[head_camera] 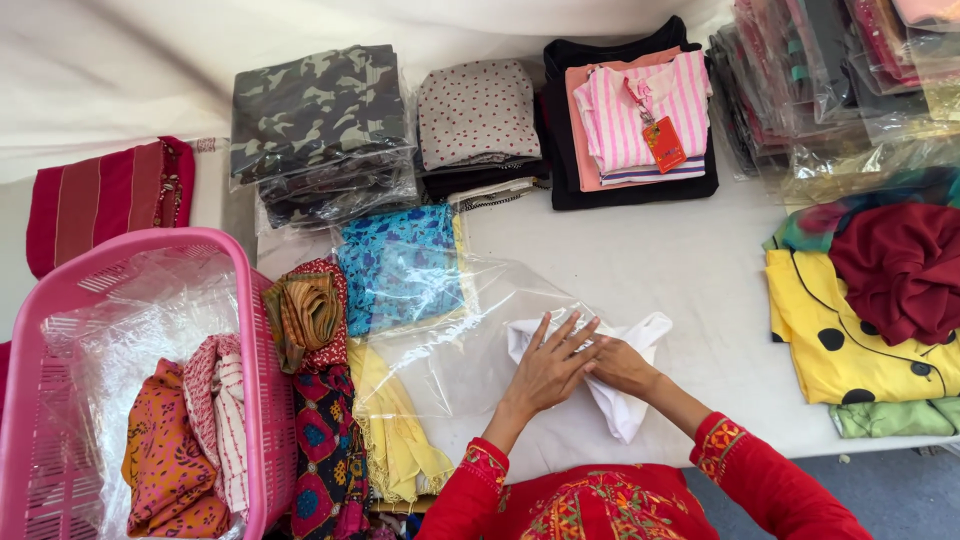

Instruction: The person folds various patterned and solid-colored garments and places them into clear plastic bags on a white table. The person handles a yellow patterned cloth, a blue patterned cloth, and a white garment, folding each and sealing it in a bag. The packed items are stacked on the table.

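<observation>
Taking the white cloth (620, 400) on the white table (690, 270) as the reference, the pink plastic basket (245, 330) stands well to its left, slatted, lined with clear film and holding folded orange and striped fabrics (185, 440). Between basket and cloth lie a patterned red garment (325, 430), a pale yellow fringed piece (395, 430) and a blue printed fabric (400, 265) in clear wrap. A clear plastic bag (460, 330), glossy and wrinkled, lies just left of the cloth and partly under it. The left hand (550, 365) rests flat on the cloth, fingers spread and straight, palm down, gripping nothing. The right hand (620, 365) touches the left at the fingertips, its fingers curled down onto the cloth; whether it pinches a fold cannot be told. Both forearms enter from the bottom edge in red embroidered sleeves. The cloth is soft, smooth, folded to a rough wedge at the table's near edge. Behind it stand a camouflage stack (320, 115), a dotted stack (478, 115) and a pink striped garment (640, 120) with a red tag. To its right lie a yellow garment (820, 340) with black spots and a maroon cloth (900, 265).
</observation>
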